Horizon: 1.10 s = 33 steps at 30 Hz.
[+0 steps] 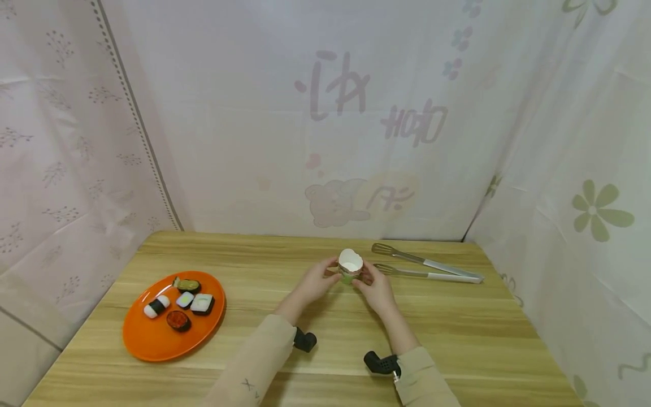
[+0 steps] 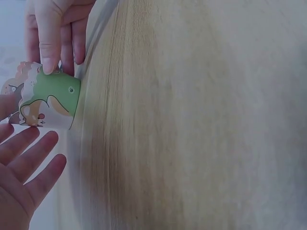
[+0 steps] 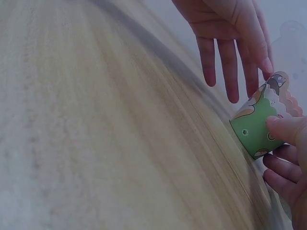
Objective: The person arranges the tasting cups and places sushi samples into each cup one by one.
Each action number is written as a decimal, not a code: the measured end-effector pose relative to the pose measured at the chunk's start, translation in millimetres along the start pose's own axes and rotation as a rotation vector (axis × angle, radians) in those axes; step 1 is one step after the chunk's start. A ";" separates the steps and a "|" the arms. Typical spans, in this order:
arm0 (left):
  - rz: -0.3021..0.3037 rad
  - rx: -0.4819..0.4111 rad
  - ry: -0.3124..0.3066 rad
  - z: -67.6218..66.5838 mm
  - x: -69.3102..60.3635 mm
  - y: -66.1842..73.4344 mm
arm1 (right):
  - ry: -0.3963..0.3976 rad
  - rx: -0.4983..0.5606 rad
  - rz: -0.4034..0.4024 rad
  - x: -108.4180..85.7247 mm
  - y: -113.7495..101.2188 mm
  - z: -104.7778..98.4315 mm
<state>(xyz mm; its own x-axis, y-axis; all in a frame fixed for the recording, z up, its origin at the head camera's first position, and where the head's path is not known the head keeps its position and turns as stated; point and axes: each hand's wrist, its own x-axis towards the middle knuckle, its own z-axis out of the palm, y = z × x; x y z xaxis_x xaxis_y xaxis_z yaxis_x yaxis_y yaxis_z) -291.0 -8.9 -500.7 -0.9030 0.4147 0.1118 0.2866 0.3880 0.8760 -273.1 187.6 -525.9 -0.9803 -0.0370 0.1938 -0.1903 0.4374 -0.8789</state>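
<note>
A paper baking cup (image 1: 348, 278) with a scalloped rim is between my two hands near the back middle of the table. Its outside is green with a cartoon dog print, and its white inside shows from above. My left hand (image 1: 315, 281) pinches it near the rim, the other fingers spread straight, as the left wrist view shows. On the opposite side my right hand (image 1: 377, 289) holds the cup with thumb and fingers. Whether the cup's base touches the table, I cannot tell.
An orange plate (image 1: 152, 345) with several sushi pieces (image 1: 178, 321) lies on the left of the wooden table (image 1: 325, 362). Metal tongs (image 1: 447, 271) with slotted ends lie spread at the back right. Patterned curtains (image 1: 244, 113) surround the table's back and sides.
</note>
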 end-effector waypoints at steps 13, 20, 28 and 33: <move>0.012 0.006 0.037 2.7 2.3 -1.4 | 0.026 0.021 -0.029 0.7 -2.8 0.7; 0.052 0.019 0.070 4.4 4.4 -4.1 | 0.010 0.015 -0.029 -0.4 -2.5 1.6; 0.071 0.002 0.091 5.4 3.8 -8.5 | 0.002 0.036 -0.058 -3.0 -3.6 3.2; 0.094 0.000 0.103 6.3 2.0 -11.7 | -0.011 0.006 -0.059 -6.3 -4.8 3.4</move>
<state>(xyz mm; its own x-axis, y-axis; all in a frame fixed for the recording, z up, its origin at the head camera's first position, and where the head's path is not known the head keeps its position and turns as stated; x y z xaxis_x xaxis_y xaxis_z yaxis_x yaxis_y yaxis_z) -294.2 -7.4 -513.7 -0.9003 0.3627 0.2405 0.3713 0.3516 0.8594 -266.2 182.7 -524.5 -0.9678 -0.0723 0.2409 -0.2483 0.4290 -0.8685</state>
